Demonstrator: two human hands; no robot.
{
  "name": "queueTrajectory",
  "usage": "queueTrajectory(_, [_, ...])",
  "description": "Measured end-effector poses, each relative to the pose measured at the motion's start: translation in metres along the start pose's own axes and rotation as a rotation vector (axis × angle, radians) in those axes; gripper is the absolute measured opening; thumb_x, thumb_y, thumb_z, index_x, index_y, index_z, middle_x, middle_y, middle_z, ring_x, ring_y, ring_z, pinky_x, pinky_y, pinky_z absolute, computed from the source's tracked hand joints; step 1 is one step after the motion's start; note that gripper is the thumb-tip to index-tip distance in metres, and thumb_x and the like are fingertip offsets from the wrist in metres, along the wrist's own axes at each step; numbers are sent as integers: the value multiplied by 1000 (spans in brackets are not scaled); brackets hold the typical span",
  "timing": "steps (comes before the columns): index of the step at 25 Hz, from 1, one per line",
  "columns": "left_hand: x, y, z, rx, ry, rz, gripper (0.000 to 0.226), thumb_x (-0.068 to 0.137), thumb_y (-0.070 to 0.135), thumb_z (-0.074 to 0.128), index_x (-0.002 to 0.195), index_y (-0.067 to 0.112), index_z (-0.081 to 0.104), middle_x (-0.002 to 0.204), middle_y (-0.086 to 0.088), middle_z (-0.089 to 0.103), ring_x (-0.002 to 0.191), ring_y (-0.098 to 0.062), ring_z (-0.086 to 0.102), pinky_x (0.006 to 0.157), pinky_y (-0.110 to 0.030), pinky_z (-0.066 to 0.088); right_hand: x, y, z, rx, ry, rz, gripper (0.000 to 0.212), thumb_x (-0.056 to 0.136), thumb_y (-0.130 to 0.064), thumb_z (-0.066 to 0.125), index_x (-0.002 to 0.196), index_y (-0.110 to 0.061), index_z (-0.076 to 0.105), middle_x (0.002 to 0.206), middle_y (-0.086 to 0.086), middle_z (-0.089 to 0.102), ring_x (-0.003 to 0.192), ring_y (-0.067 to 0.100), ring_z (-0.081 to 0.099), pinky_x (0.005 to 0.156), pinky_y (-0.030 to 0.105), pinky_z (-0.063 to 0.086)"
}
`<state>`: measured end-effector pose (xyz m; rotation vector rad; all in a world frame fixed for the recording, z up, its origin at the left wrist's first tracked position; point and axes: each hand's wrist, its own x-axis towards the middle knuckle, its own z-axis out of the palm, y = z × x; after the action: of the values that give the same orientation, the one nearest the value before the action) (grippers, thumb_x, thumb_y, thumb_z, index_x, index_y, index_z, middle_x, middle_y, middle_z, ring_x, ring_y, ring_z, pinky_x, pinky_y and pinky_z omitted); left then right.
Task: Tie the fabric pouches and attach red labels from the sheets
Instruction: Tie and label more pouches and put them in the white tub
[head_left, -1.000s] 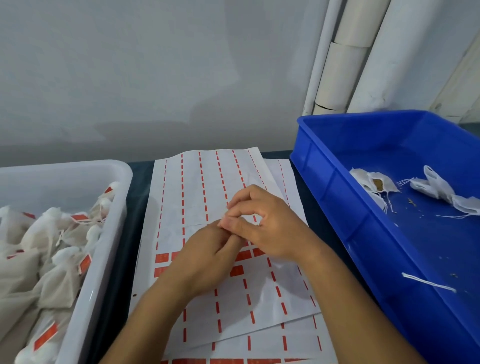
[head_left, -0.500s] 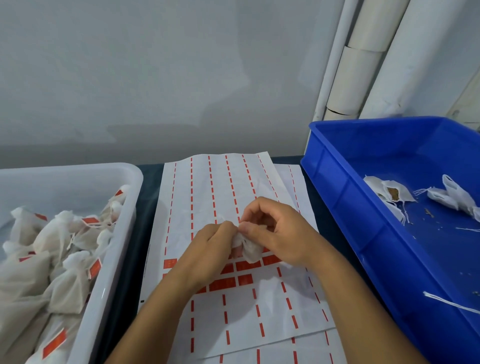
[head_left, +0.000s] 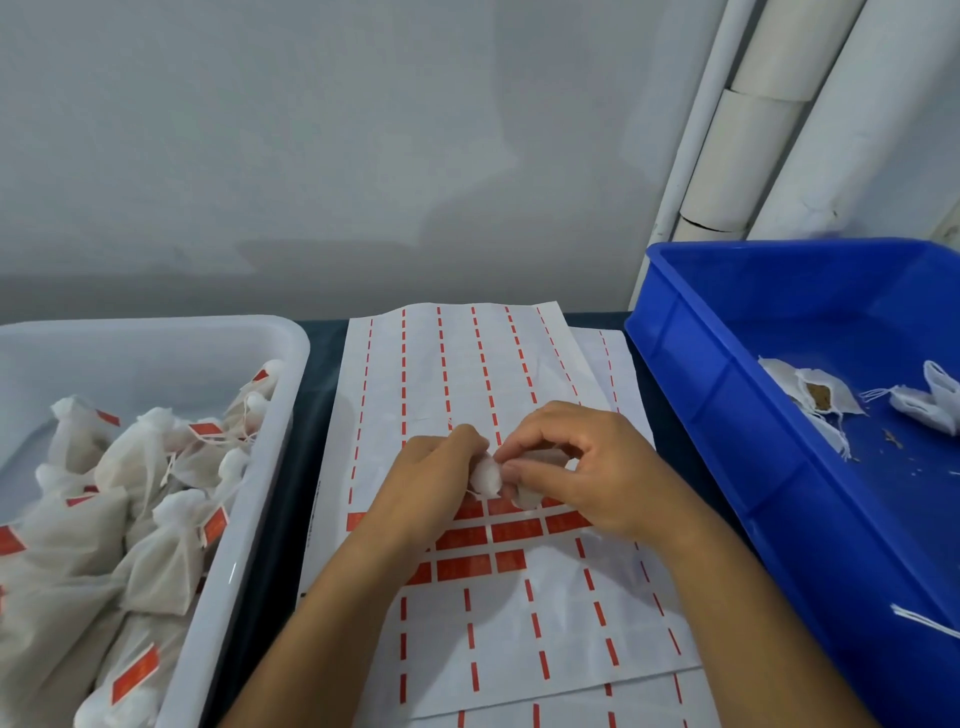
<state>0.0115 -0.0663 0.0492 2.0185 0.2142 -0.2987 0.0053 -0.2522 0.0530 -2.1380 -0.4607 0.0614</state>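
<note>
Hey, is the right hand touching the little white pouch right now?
Touching. The head view shows the right hand with fingertips pinched on the white pouch, with no gap between them.

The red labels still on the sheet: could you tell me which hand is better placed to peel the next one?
Probably the right hand: it hovers directly over the remaining red labels, while the left hand pinches the pouch.

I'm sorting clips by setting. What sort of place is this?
Probably a small packing or hand-assembly workstation. A white bin holds tied, labelled pouches, a blue crate holds untied ones, and a sheet of red labels lies between them under both hands working a pouch.
</note>
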Motion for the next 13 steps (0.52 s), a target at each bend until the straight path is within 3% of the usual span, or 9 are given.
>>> queueTrajectory(9, [-1, 5, -1, -54, -5, -90, 33, 107, 41, 44, 86, 27, 65, 85, 6, 69, 80, -15, 65, 62, -23, 38, -1, 2, 1, -147, -59, 33, 32, 91, -49, 72, 123, -49, 69, 111, -31, 61, 108, -5, 58, 89, 18, 50])
queueTrajectory(11, [-1, 5, -1, -89, -64, -89, 31, 107, 40, 44, 89, 27, 66, 91, 4, 71, 87, -17, 66, 70, -26, 44, -1, 4, 1, -176, -20, 45, 29, 93, -46, 70, 122, -49, 70, 108, -32, 59, 105, -4, 59, 88, 16, 49])
queueTrajectory(13, [-4, 8, -2, -122, -120, -118, 26, 106, 33, 48, 94, 20, 68, 103, -4, 75, 100, -23, 69, 89, -37, 52, -2, 6, 1, -168, 19, 48, 26, 95, -47, 68, 120, -48, 71, 106, -32, 59, 103, -4, 59, 83, 13, 50])
